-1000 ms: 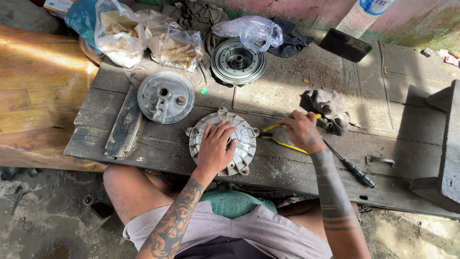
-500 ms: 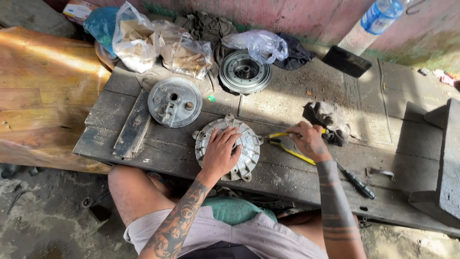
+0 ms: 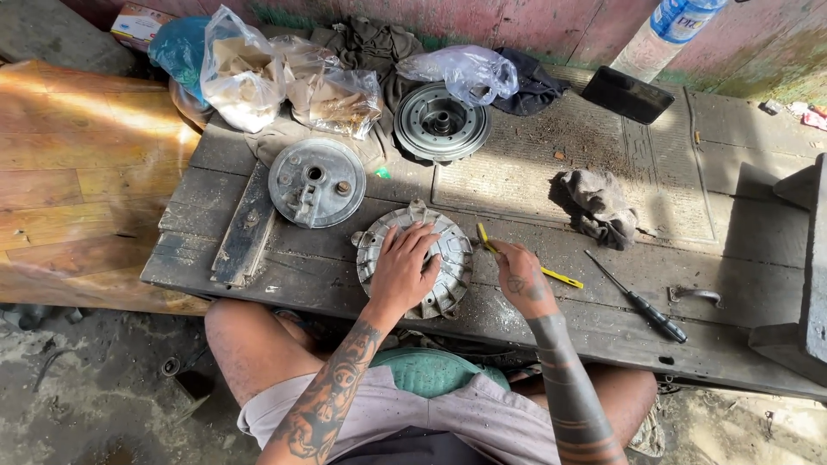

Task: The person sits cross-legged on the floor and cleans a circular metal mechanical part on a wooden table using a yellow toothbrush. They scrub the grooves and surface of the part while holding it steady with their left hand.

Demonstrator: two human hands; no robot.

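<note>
The round ribbed metal cover (image 3: 415, 258) lies flat on the worktop (image 3: 517, 181), under the left hand (image 3: 403, 267), spread open on it. Just right, the right hand (image 3: 524, 277) closes its grip on a yellow tool (image 3: 527, 265), long axis running lower-right. A screwdriver (image 3: 636, 298) lies farther right.

The widest bare stretch of the dark weathered wooden surface (image 3: 517, 176) lies right of centre, between the round grey grooved metal pulley (image 3: 441, 120) at the far edge and the crumpled grey rag (image 3: 603, 205). To the left, the round grey metal plate (image 3: 316, 182) and the flat dark metal bar (image 3: 245, 228) crowd the way. Near right, the black-handled screwdriver (image 3: 637, 297) and the yellow-handled tool (image 3: 538, 269) lie across the path.
</note>
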